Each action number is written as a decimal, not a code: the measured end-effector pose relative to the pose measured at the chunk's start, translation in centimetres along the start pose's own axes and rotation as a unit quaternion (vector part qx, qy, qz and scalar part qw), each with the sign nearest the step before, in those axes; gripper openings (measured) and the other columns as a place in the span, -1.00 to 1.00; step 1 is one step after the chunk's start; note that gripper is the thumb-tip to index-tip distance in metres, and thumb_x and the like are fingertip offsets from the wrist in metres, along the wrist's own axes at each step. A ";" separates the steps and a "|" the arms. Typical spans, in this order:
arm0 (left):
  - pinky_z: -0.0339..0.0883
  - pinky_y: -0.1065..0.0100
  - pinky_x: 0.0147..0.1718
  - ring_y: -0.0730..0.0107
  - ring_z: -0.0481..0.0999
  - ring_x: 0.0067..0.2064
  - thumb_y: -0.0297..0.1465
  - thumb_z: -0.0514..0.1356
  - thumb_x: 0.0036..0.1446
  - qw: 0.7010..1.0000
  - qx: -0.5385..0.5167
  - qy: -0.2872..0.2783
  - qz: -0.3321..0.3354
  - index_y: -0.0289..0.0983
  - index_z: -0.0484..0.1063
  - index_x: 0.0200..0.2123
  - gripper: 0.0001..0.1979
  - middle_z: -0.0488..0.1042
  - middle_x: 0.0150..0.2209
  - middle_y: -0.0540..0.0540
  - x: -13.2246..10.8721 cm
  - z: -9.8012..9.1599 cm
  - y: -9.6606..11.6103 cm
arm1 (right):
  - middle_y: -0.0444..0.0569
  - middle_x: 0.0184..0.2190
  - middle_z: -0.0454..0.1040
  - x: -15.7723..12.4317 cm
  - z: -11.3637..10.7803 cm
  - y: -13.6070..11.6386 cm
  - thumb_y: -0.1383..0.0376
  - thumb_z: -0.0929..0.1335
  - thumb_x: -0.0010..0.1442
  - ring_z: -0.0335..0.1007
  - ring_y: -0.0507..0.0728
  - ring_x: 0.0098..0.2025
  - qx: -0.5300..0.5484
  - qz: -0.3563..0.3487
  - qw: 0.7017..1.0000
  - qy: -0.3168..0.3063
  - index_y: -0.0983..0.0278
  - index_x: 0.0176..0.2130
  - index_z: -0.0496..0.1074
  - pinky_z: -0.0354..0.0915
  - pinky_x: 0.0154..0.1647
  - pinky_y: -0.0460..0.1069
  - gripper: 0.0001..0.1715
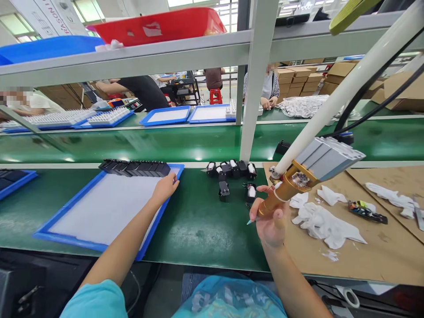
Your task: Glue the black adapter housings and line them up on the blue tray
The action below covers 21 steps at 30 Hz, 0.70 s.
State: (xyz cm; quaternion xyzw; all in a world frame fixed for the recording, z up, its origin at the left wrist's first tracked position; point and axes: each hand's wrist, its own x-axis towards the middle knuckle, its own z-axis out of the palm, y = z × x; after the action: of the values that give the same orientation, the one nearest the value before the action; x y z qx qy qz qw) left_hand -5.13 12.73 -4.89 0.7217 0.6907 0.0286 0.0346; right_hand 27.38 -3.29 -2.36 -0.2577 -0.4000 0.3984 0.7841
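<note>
Gold tool in the right hand, row of black parts by the left

In the head view, the right hand point(272, 232) was loosely wrapped around a gold tool point(276, 194), thumb on one side and fingers on the other, in front of the tabletop's point(198, 236) right-hand part. The tool was fixed beside a slanting white pole point(351, 86), which probably bore some of its weight, so a light grip seemed enough. Its long axis ran aslant, from a silver finned block point(331, 157) at the upper right to a small teal tip point(249, 222) at the lower left, which pointed down toward the green surface.

The left hand point(164, 187) reached to the far right corner of a blue-rimmed tray point(73, 242), its fingers curled close together; whether they pinched anything could not be told. Just beside them ended a row of black parts point(135, 168), packed along the tray's far edge, likely to keep them ordered and the white liner open. The row's long axis ran from side to side.

Loose black parts point(232, 168) lay between tray and tool, pointing various ways, presumably placed there for easy reach. To the right, crumpled white cloths point(326, 225) rested on a cardboard sheet point(318, 260), which probably shielded the surface.
</note>
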 end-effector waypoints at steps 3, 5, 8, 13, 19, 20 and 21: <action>0.32 0.19 -0.21 0.01 0.55 -0.20 -0.32 0.16 0.15 0.999 -0.030 0.009 0.014 -0.25 0.35 -0.26 -0.87 0.53 -0.34 -0.20 1.0 -0.4 1.3 | -0.08 -0.10 0.40 0.0 -0.1 0.0 -0.01 0.31 0.19 0.33 -0.06 -0.63 0.005 0.000 1.000 -0.001 0.04 -0.03 0.26 0.19 -0.75 -0.10 -0.62; 0.33 0.15 -0.11 -0.06 0.52 -0.06 -0.22 0.24 0.09 0.997 -0.062 0.024 0.038 -0.26 0.36 -0.19 -0.71 0.52 -0.16 -0.28 1.6 -0.4 2.9 | -0.08 -0.10 0.40 0.0 -0.1 0.0 -0.01 0.31 0.20 0.33 -0.06 -0.63 0.005 -0.001 1.000 -0.001 0.05 -0.04 0.26 0.19 -0.75 -0.10 -0.63; 0.31 0.17 0.02 -0.03 0.43 0.12 -0.04 0.32 -0.03 0.987 -0.132 0.038 0.084 -0.25 0.27 0.02 -0.37 0.44 0.07 -0.30 2.4 0.3 6.1 | -0.07 -0.10 0.40 0.0 -0.1 0.0 0.01 0.31 0.20 0.34 -0.06 -0.63 0.014 -0.008 1.000 -0.004 0.07 -0.06 0.27 0.18 -0.75 -0.11 -0.65; 0.40 0.20 -0.09 0.09 0.56 -0.04 -0.04 0.30 0.03 0.964 -0.246 0.051 0.092 -0.24 0.13 0.12 -0.30 0.50 0.01 -0.25 3.6 2.3 10.3 | -0.07 -0.09 0.40 0.0 0.0 0.0 0.01 0.30 0.21 0.34 -0.07 -0.63 0.016 -0.013 1.000 -0.009 0.08 -0.07 0.27 0.18 -0.75 -0.11 -0.66; 0.42 0.20 -0.09 0.16 0.59 -0.06 -0.20 0.29 0.08 0.941 -0.320 0.082 0.070 -0.21 0.12 0.07 -0.43 0.55 -0.06 -0.21 3.7 2.8 10.9 | -0.06 -0.10 0.42 0.0 -0.1 0.1 -0.02 0.30 0.20 0.33 -0.06 -0.64 0.007 -0.007 1.000 -0.014 0.09 -0.06 0.25 0.19 -0.76 -0.11 -0.62; 0.41 0.18 -0.07 0.15 0.58 -0.04 -0.21 0.29 0.07 0.940 -0.325 0.084 0.067 -0.21 0.12 0.06 -0.44 0.55 -0.06 -0.22 3.7 2.8 10.9 | -0.06 -0.11 0.42 0.0 0.0 0.1 -0.02 0.31 0.20 0.32 -0.06 -0.64 0.009 -0.007 1.000 -0.013 0.08 -0.06 0.24 0.19 -0.76 -0.11 -0.62; 0.40 0.16 -0.05 0.13 0.57 -0.02 -0.23 0.29 0.07 0.938 -0.328 0.085 0.066 -0.21 0.12 0.05 -0.44 0.55 -0.05 -0.23 3.6 2.7 10.9 | -0.06 -0.11 0.42 0.0 0.0 0.1 -0.02 0.31 0.19 0.32 -0.06 -0.64 0.012 -0.007 1.000 -0.012 0.09 -0.05 0.24 0.19 -0.76 -0.11 -0.61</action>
State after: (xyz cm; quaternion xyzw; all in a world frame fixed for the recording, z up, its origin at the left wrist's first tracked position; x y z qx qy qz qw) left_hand 6.14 15.85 -6.60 0.7091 0.5941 0.3174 0.2084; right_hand 27.33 -3.24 -2.50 -0.2403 -0.4060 0.4005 0.7856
